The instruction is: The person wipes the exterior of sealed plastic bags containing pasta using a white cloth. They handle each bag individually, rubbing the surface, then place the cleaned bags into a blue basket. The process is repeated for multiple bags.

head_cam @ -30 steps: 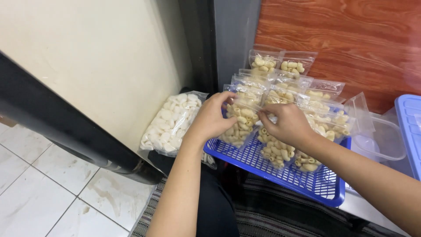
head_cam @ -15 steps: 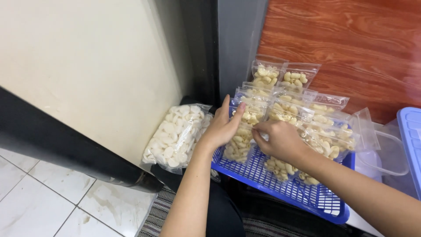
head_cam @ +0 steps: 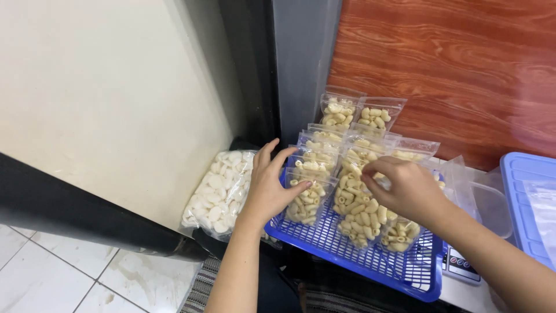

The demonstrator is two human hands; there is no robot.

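A blue mesh tray (head_cam: pixel 370 261) holds several small clear bags of pale elbow pasta, stacked in two rows. My left hand (head_cam: pixel 269 185) lies flat against the nearest left bag (head_cam: pixel 308 200), fingers spread on its side. My right hand (head_cam: pixel 405 188) pinches the top edge of the middle front bag (head_cam: pixel 356 211). More filled bags (head_cam: pixel 362 116) lean against the wooden panel at the back.
A large clear bag of white crackers (head_cam: pixel 219 191) lies left of the tray against the wall. A clear plastic container (head_cam: pixel 489 206) and a blue lid (head_cam: pixel 530 203) sit at the right. A small scale (head_cam: pixel 460 268) peeks out under the tray. Tiled floor lies below left.
The view has shifted slightly. My left hand slid down onto the front left bag, and my right hand moved onto the top of the middle bag.
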